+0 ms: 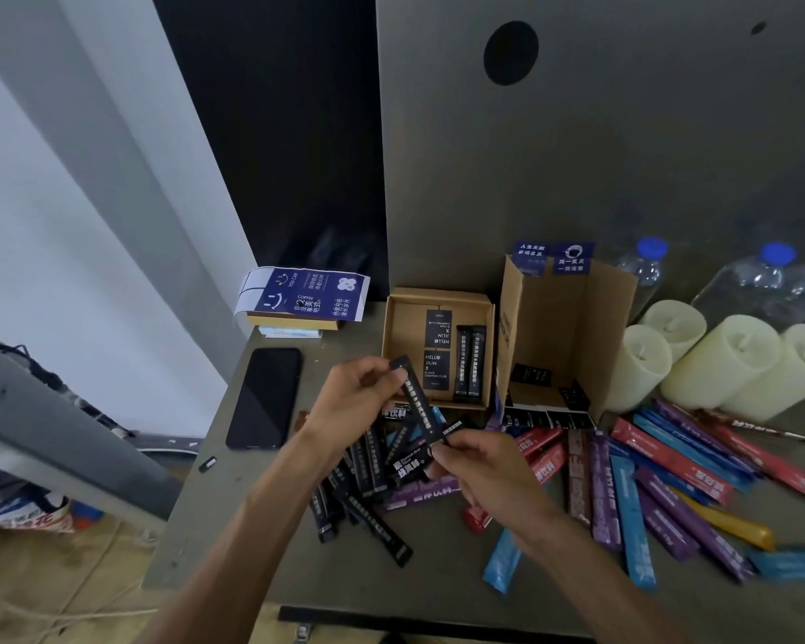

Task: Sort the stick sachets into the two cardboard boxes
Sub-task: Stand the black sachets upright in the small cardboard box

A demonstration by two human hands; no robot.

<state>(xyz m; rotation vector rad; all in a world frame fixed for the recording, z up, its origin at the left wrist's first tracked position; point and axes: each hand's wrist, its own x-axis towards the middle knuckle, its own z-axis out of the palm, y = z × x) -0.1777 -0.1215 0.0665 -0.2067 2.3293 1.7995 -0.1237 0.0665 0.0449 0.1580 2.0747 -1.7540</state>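
Observation:
My left hand [361, 402] pinches the upper end of a black stick sachet [418, 398] held above the table. My right hand [477, 467] pinches its lower end and grips another black sachet [410, 471]. Just beyond them stands a low open cardboard box [398, 327] with two black sachets [469, 360] and black cards inside. To its right is a taller open cardboard box [572, 327] with small dark packets at its bottom. A pile of black sachets [363, 495] lies under my hands. Purple, blue, red and yellow sachets [661, 485] spread across the table on the right.
A black phone [265, 397] lies at the table's left edge. Behind it sits a blue printed box on books [305, 295]. Several cream candles [716, 360] and water bottles [763, 281] stand at the back right. A grey board [623, 132] rises behind the boxes.

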